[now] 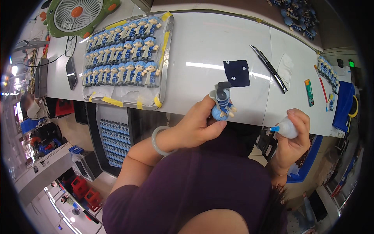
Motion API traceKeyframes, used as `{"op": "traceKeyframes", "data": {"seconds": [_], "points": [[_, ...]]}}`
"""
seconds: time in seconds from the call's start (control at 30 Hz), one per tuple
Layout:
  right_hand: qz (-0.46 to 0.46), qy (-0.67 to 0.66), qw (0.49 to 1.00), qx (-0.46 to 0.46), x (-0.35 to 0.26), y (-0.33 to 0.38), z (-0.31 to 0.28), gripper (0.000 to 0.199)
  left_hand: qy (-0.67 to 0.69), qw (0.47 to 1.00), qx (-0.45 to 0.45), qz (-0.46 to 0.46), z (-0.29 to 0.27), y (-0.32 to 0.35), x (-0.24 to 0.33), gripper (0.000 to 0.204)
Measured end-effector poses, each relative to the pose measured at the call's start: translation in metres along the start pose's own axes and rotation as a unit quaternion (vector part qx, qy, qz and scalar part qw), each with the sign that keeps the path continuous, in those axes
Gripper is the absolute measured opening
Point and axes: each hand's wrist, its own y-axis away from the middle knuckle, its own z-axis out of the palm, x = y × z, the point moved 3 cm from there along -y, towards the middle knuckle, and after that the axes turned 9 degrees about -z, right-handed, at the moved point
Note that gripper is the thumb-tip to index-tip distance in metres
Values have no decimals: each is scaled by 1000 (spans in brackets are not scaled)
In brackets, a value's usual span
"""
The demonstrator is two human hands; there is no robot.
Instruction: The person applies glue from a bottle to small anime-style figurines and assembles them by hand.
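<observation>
Between the fingers of my left hand [200, 124] is a small doll figurine [223, 103] with blue hair, a blue-striped outfit and dark shoes. It is held upside down, feet toward the far side, just above the table's near edge. My right hand [295, 134] is wrapped round a white squeeze bottle [287, 128] with a blue tip, which points left toward the figurine but stays apart from it. A dark navy cloth square [237, 73] with small white marks lies on the table just beyond the figurine.
A metal tray [168, 46] edged with yellow tape holds rows of similar figurines at left. A green fan [78, 15] stands behind it. Rightward lie a black craft knife [269, 69], white tissue [286, 68], a green lighter [309, 93], a red stick [321, 84] and a blue box [345, 105].
</observation>
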Motion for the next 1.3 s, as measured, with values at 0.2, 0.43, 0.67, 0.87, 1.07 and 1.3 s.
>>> {"op": "traceKeyframes", "data": {"seconds": [0.2, 0.43, 0.67, 0.87, 1.07, 1.3], "points": [[80, -103, 991, -14, 16, 7, 7, 34, -22, 999, -49, 8, 1, 2, -1, 25], [100, -137, 985, -34, 20, 9, 13, 32, 28, 998, -36, 36, 2, 1, 1, 28], [121, -175, 976, -49, 21, 11, 19, 29, 399, 892, -190, -94, 5, -2, -6, 43], [129, -200, 968, -75, 18, 11, 22, 29, 469, 852, -203, -115, 10, -4, -9, 45], [115, -197, 969, -92, 14, 9, 24, 29, 420, 878, -204, -107, 6, -4, -8, 45], [108, -192, 970, -104, 11, 8, 28, 29, 144, 983, -105, -34, -1, 5, -2, 56]]}}
